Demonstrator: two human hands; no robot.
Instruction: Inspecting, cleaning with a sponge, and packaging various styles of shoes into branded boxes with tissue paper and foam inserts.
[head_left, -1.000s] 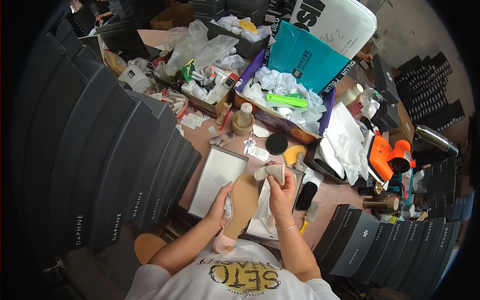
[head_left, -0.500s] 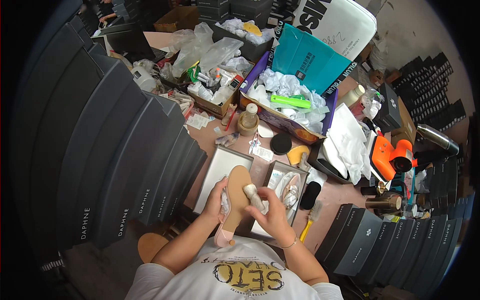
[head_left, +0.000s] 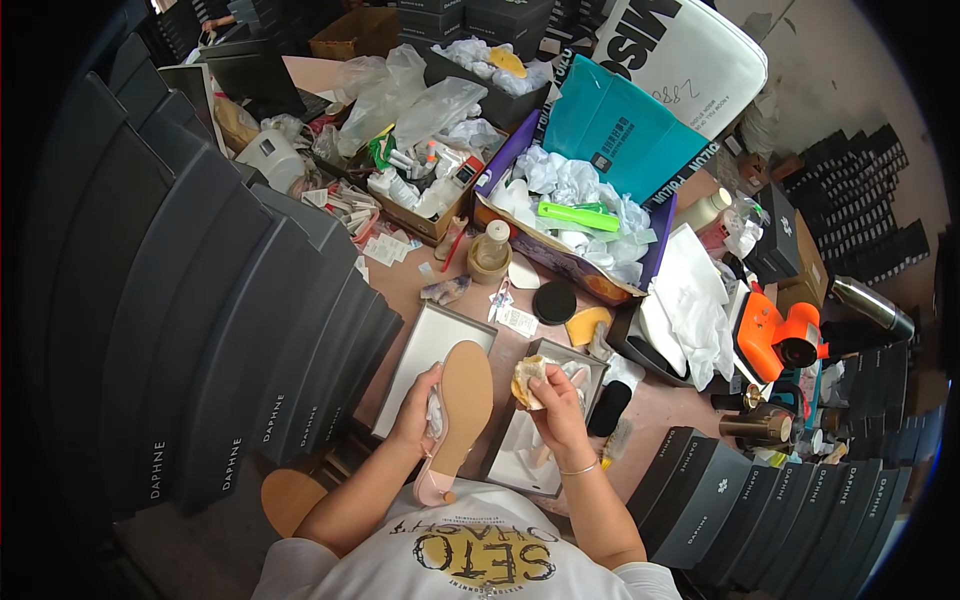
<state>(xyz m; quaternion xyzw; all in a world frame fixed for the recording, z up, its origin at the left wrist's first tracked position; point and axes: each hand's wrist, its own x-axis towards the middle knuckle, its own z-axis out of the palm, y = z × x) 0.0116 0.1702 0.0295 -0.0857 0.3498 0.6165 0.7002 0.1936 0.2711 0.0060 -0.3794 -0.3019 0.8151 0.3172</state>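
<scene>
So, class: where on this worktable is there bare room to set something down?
Bare tabletop shows right of the open shoe box, beside the black brush. A smaller patch lies between the box lid and the black disc. Crowded elsewhere: cartons of paper and bottles behind, stacked boxes either side.

Your left hand has the shoe sole-up over the box lid; your right hand with its cloth sits right of it, above the open box. Bottle stands farther back.
</scene>
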